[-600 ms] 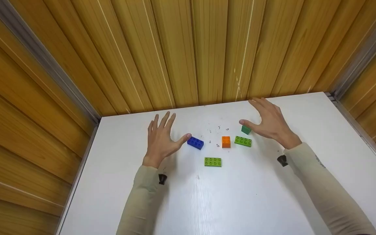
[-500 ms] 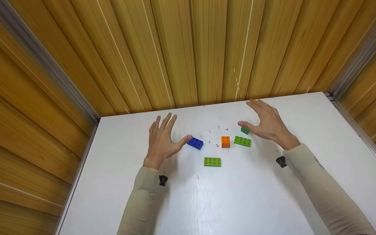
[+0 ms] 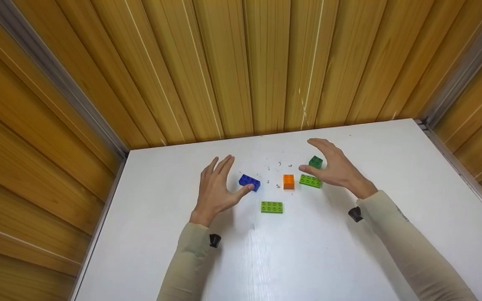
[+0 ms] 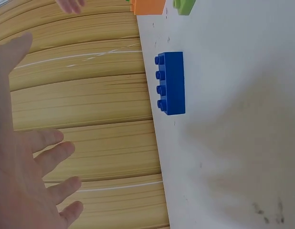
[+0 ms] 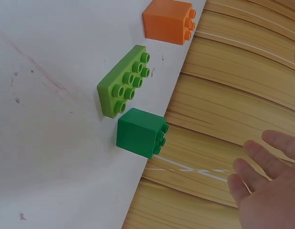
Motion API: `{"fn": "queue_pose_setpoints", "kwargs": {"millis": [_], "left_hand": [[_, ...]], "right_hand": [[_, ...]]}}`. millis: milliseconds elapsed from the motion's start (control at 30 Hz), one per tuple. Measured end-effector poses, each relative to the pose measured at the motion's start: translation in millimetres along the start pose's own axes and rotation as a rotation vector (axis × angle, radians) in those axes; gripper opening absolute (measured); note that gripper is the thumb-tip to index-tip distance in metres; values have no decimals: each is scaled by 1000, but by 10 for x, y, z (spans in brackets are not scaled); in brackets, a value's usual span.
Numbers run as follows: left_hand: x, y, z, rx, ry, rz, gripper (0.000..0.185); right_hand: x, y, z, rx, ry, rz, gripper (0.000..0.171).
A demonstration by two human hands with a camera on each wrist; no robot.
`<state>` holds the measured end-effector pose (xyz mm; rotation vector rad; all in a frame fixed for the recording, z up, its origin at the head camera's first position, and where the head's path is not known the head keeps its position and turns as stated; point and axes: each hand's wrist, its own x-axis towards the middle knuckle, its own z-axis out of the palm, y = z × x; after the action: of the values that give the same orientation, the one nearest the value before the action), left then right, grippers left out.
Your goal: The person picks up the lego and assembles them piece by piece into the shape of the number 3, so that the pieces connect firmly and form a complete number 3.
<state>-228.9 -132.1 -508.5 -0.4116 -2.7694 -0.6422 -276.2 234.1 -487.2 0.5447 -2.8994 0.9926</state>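
My left hand [image 3: 216, 193] hovers with fingers spread beside the blue toy brick [image 3: 247, 181], its thumb overlapping that brick in the head view. The left wrist view shows the blue brick [image 4: 174, 83] apart from the fingers. Over on the right, my right hand [image 3: 336, 168] is held in the air with thumb and fingers apart. Closest to it are a dark green brick [image 3: 316, 161] and a flat lime green brick [image 3: 310, 181]. An orange brick [image 3: 288, 182] stands between the hands. Nearer to me lies a second flat lime green brick [image 3: 272, 207]. Both hands hold nothing.
All the bricks rest on a white table [image 3: 283, 259]. Wood-patterned panels [image 3: 266, 67] rise behind its far edge and at both sides. Small dark marks [image 3: 279, 164] dot the surface among the bricks. A black object [image 3: 214, 240] sits at each wrist.
Both hands have come nearer to me and closer together. The left thumb has moved right across the blue brick, and the dark green brick's top is now uncovered. The bricks have stayed put.
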Motion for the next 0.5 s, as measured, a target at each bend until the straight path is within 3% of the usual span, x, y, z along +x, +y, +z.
{"fn": "queue_pose_setpoints", "kwargs": {"millis": [500], "left_hand": [[-164,78,208,-180,-81,81,93]], "right_hand": [[-37,-11,279,90,-47,-21,94]]}}
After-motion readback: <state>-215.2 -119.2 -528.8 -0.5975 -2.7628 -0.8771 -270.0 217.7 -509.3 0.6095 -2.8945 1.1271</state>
